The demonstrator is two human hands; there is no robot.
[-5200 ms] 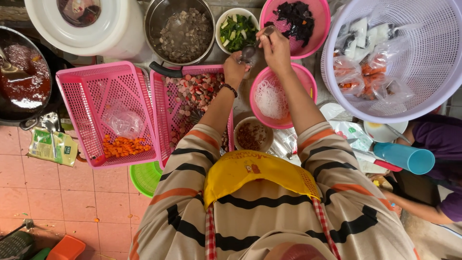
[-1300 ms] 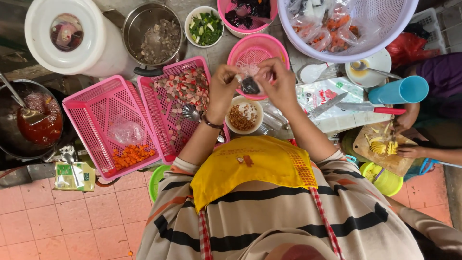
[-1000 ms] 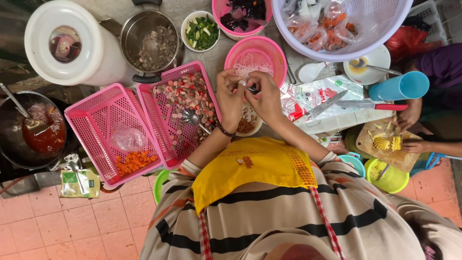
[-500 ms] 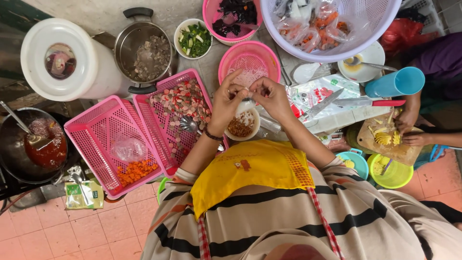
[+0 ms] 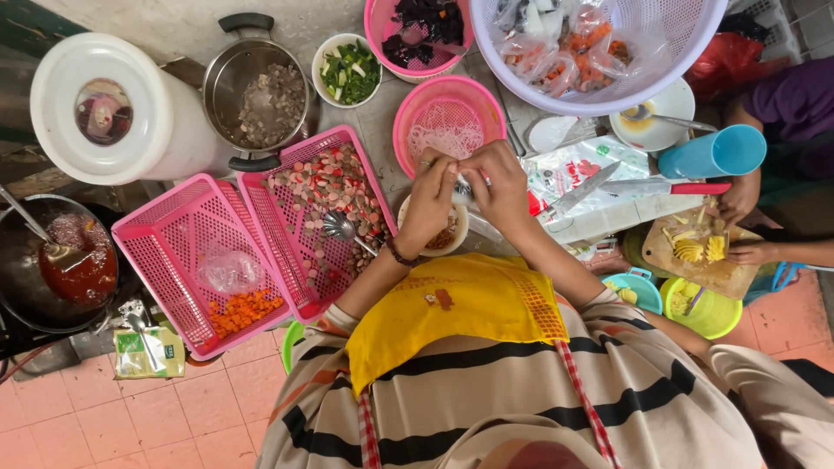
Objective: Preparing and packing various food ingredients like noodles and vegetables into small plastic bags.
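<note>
My left hand (image 5: 428, 198) and my right hand (image 5: 501, 179) are pressed together, fingertips pinching a small clear bag (image 5: 461, 188) between them; its contents are hidden. The hands hover just above a small white bowl (image 5: 452, 236) of brownish bits and in front of a pink strainer bowl (image 5: 415, 106) holding white noodles. To the left of my left wrist lies a pink basket (image 5: 295, 156) of sliced red and pale pieces, with a metal spoon (image 5: 340, 227) resting in it.
A second pink basket (image 5: 165, 226) holds diced carrot. At the back stand a steel pot (image 5: 261, 91), a white tub (image 5: 104, 108), a bowl of greens (image 5: 347, 69) and a large basket (image 5: 695, 43). A red-handled knife (image 5: 647, 187) lies at right, where another person's hands (image 5: 743, 226) cut on a board.
My hands came back from the far bowls and drew together over the small white bowl. They now work the small bag between the fingertips.
</note>
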